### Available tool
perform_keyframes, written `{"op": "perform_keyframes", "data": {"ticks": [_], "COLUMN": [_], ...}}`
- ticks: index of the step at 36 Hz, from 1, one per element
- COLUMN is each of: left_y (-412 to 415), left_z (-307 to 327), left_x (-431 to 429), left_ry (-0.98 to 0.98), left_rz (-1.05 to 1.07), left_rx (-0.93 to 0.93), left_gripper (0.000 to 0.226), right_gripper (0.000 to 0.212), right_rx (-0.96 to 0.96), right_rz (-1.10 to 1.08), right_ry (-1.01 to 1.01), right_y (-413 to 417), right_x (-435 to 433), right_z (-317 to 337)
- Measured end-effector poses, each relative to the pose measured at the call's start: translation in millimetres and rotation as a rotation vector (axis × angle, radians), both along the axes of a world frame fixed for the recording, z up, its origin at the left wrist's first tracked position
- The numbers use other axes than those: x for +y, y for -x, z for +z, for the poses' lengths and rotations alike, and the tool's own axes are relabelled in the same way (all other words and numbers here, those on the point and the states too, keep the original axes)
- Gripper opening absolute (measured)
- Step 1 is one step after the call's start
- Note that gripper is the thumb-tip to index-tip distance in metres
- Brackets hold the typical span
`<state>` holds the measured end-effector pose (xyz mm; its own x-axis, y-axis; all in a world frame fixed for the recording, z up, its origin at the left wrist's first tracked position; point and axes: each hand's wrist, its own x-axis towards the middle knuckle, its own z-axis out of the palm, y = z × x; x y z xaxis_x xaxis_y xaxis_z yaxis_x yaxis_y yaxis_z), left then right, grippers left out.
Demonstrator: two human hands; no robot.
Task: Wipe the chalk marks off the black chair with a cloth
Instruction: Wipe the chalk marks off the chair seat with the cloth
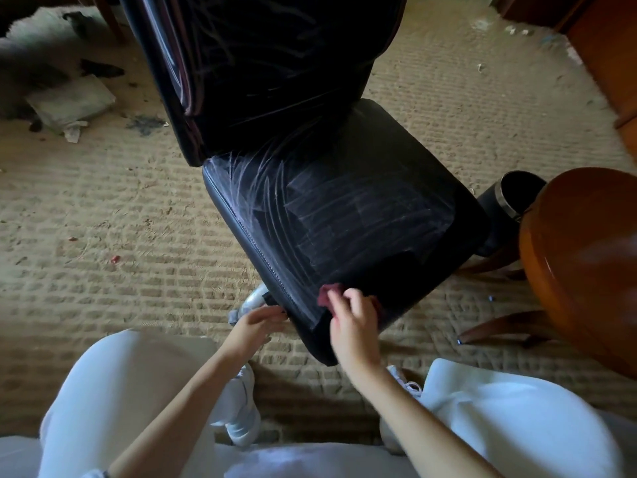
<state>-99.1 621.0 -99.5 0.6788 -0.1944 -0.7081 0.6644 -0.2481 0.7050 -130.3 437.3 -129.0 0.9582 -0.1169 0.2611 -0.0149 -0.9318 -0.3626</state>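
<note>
Right hand [355, 326] presses a dark red cloth [331, 293] w/ curled fingers on the black chair [344, 215] seat's near corner, left hand [256, 320] grips the seat edge; best to keep firm, overlapping strokes across the chalk marks [344, 215].

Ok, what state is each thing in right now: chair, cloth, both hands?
Chair seat: upright, chalk streaks across most of it.
Chair back: faint chalk marks.
Cloth: dark red, bunched, on the seat's front edge.
Right hand: holds the cloth.
Left hand: grips the seat's front corner.
</note>
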Motion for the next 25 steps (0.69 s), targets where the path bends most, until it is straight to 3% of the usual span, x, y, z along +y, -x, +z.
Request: {"op": "perform_keyframes", "data": {"ticks": [6,9,12,14,18,25], "left_y": [1.7,1.6,-0.3,-1.4,-3.0,-3.9], "left_z": [-4.0,-4.5,-7.6,-7.5,-6.9,-13.3], "left_x": [1.3,0.5,0.5,-0.5,-1.9,4.0], "left_ry": [-0.015,-0.019,-0.040,-0.040,-0.033,-0.059], "left_rz": [-0.004,-0.010,0.010,0.035,0.042,-0.012], "left_rx": [0.000,-0.007,-0.024,-0.034,-0.031,-0.017], "left_gripper": [0.030,0.030,0.028,0.027,0.026,0.030], "right_gripper": [0.007,0.014,0.010,0.006,0.028,0.019], "right_rx": [-0.046,-0.070,-0.046,0.008,0.199,0.281], "right_rz": [0.446,0.597,0.648,0.610,0.516,-0.035], "right_ry": [0.103,0.163,0.059,0.010,-0.070,-0.388], "right_y": [33.3,35.8,22.3,7.1,-18.2,-57.4], "right_x": [24.7,16.9,4.0,-5.6,-36.6,-88.6], "right_z": [-14.8,-21.9,-2.2,13.8,15.3,35.1]}}
